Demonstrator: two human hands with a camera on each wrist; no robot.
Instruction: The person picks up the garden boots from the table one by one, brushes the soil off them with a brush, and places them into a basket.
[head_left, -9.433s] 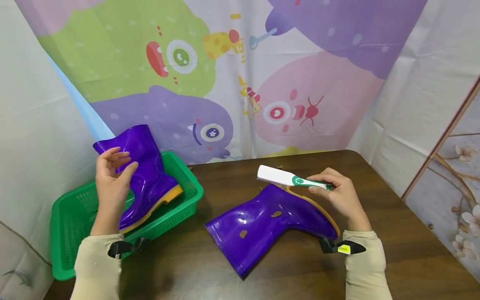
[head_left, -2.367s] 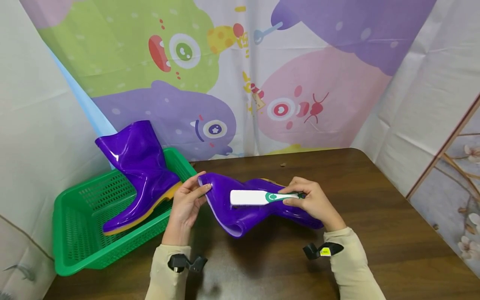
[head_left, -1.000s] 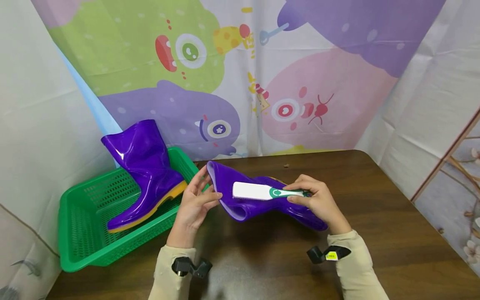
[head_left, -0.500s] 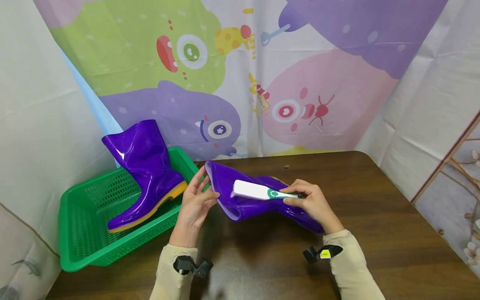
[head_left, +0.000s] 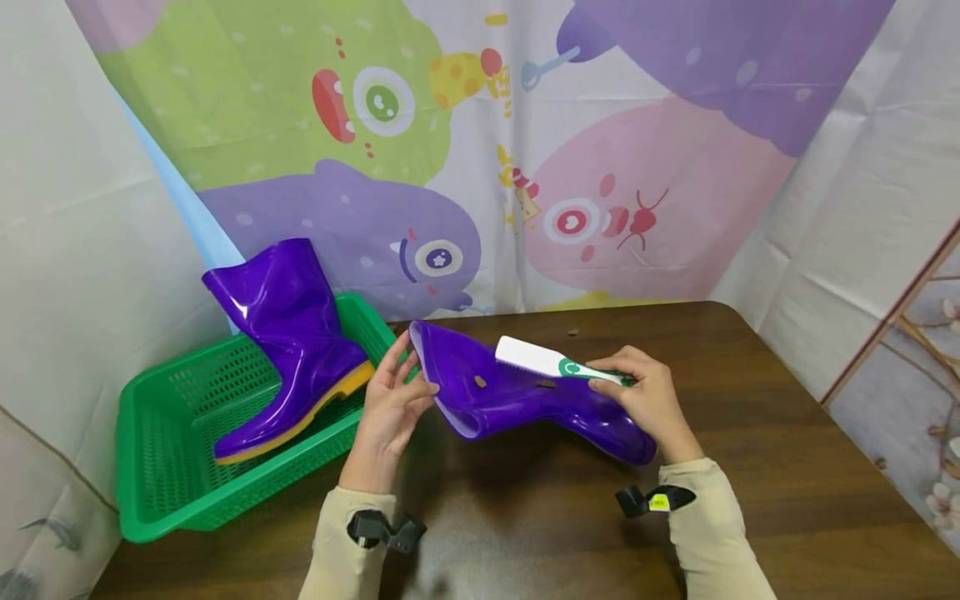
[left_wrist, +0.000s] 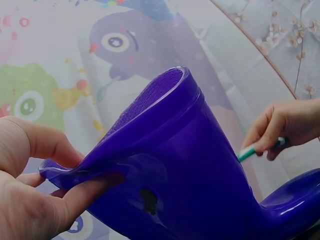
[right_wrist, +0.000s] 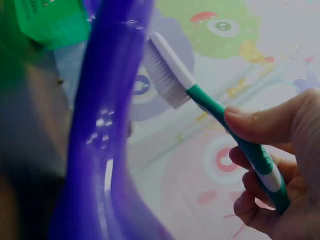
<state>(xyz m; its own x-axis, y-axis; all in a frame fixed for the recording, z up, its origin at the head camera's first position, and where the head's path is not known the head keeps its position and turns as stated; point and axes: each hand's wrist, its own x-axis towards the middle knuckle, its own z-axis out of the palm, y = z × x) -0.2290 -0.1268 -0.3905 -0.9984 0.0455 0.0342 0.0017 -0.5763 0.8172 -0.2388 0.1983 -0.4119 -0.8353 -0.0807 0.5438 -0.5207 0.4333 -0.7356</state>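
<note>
A purple rubber boot [head_left: 517, 400] lies on its side in the middle of the head view, its shaft raised off the table. My left hand [head_left: 390, 408] pinches the rim of its opening between thumb and fingers, as the left wrist view shows. Brown patches [head_left: 481, 382] mark the boot's shaft. With my right hand [head_left: 651, 396] I grip the green-and-white handle of a brush [head_left: 528, 356]. Its white bristles [right_wrist: 167, 80] face the boot shaft in the right wrist view, beside the purple surface.
A green plastic basket [head_left: 247, 496] stands at the left of the wooden table [head_left: 540, 533]. A second purple boot [head_left: 288, 350] with a yellow sole rests in it, leaning up. A small brown scrap [head_left: 573, 332] lies near the table's back edge, before a cartoon curtain [head_left: 637, 208].
Since half a second ago, the brush has moved up and right from the boot's shaft, uncovering the brown patches. Earlier, my left hand came from the basket to the boot's rim and lifted it.
</note>
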